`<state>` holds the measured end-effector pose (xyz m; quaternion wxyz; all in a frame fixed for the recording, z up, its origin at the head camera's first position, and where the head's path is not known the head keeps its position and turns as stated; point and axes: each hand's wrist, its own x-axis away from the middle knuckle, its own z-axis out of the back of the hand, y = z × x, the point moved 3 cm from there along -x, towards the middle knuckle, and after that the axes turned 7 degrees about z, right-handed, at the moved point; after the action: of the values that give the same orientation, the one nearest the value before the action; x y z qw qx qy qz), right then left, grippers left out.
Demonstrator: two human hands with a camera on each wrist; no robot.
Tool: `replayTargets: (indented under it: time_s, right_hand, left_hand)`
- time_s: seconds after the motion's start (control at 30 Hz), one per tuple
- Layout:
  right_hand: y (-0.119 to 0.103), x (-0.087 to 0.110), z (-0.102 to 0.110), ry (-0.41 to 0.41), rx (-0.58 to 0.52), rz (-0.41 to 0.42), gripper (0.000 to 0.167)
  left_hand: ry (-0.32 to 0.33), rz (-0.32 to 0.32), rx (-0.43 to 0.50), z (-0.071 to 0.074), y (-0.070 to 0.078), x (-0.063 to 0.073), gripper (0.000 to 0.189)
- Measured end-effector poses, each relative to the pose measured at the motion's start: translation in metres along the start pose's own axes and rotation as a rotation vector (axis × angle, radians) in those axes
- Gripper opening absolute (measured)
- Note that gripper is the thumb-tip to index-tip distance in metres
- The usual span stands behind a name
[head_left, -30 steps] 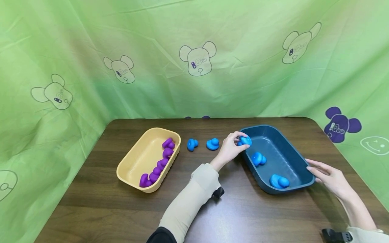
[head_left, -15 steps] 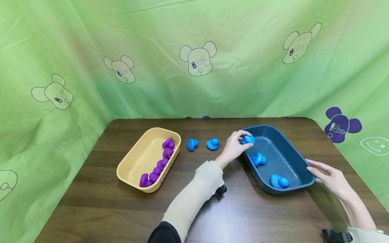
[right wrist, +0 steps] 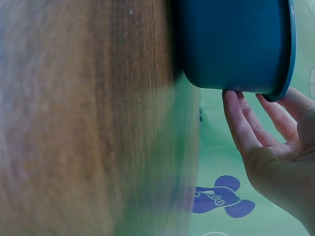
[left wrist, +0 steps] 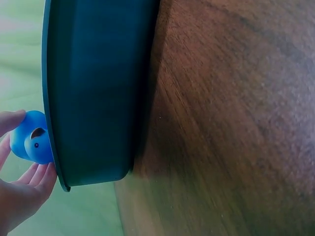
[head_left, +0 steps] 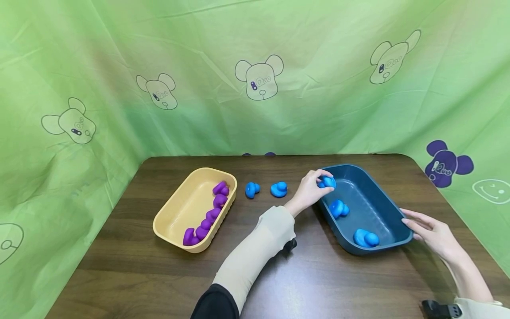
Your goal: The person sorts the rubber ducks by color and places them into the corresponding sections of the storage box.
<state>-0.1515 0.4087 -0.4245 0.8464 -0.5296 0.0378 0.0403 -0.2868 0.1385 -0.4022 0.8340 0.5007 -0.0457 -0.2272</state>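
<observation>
My left hand [head_left: 310,190] pinches a blue toy duck [head_left: 328,182] at the far left corner of the dark blue bin [head_left: 376,175]. In the left wrist view the duck [left wrist: 32,142] shows its beak and eye, and sits beside the bin's rim [left wrist: 48,98]. My right hand [head_left: 436,235] holds the bin's near right corner. The right wrist view has its fingers [right wrist: 238,118] against the outer wall [right wrist: 231,44], with the thumb up at the rim. Inside the bin lie two more blue ducks, one near the left wall [head_left: 338,208], one nearer the front [head_left: 365,238].
Two blue ducks rest on the table between the bins, the left one [head_left: 252,189] and the right one [head_left: 279,189]. A yellow bin [head_left: 175,208] to the left has several purple toys [head_left: 219,200] along its right side. Green printed cloth [head_left: 207,124] hangs behind the brown table [head_left: 131,266].
The left hand has carried its blue duck a little to the right, across the corner of the blue bin. The right hand and the other ducks have stayed put.
</observation>
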Motion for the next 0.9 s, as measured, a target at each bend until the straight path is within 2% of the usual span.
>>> replayTargets:
  time_s: [0.53, 0.77, 0.9]
  right_hand:
    - [-0.0006, 0.0004, 0.0008, 0.000, -0.001, 0.010, 0.033]
    - [-0.0011, -0.0002, 0.0008, -0.001, 0.014, 0.005, 0.033]
    - [-0.0009, -0.0001, 0.0008, 0.000, 0.015, 0.002, 0.033]
  left_hand:
    - [-0.026, -0.002, -0.048, -0.0007, 0.0010, -0.0030, 0.034]
    - [-0.006, -0.003, -0.056, -0.0009, -0.0011, -0.0031, 0.038]
    - [0.022, -0.017, -0.036, 0.0012, -0.0019, -0.0011, 0.033]
